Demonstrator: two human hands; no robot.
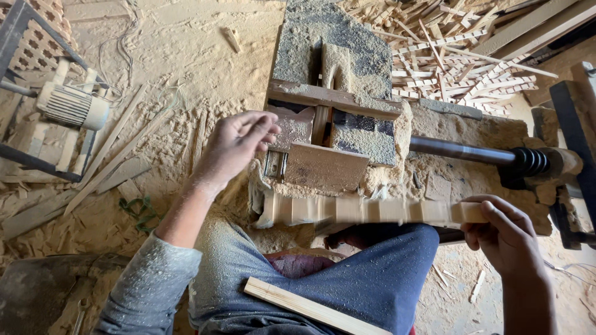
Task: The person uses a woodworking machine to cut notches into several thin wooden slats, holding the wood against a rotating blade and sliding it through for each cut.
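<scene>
My right hand grips one end of a long notched wooden stick, held level across my lap in front of a sawdust-covered cutting machine. The stick is blurred along its length. My left hand hovers with fingers apart beside the machine's wooden guide block, holding nothing. A plain wooden strip lies across my thigh.
A heap of notched sticks lies at the back right. A dark metal shaft with a spring runs right from the machine. An electric motor sits in a frame at left. Sawdust and loose slats cover the floor.
</scene>
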